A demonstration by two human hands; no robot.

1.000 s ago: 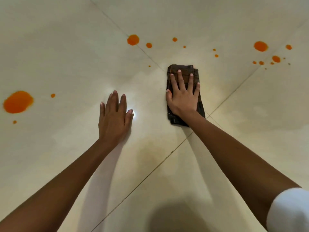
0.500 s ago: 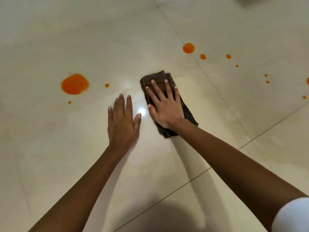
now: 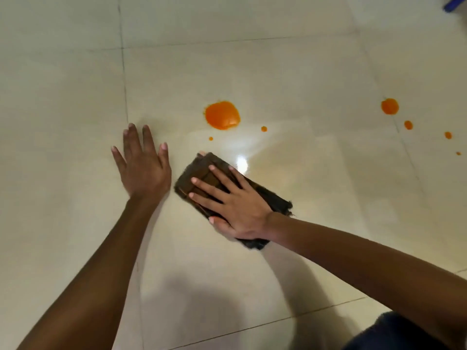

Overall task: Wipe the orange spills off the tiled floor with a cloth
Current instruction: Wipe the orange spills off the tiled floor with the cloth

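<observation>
Folded dark cloth [image 3: 193,174] lies flat on the tiled floor [image 3: 303,72], just short of the big orange spill [image 3: 222,115]; looks soft, light, floppy — best pressed under a spread palm, not pinched; right hand [image 3: 235,205] does that, fingers straight, gripping nothing; left hand [image 3: 144,170] rests flat, open, beside it; cloth's underside is hidden — blue thing [image 3: 454,5] in the corner's cut off.

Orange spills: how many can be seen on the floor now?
7. A large pool beyond the cloth; two small drops near it; four spots at right. Others may hide under the cloth.
</observation>
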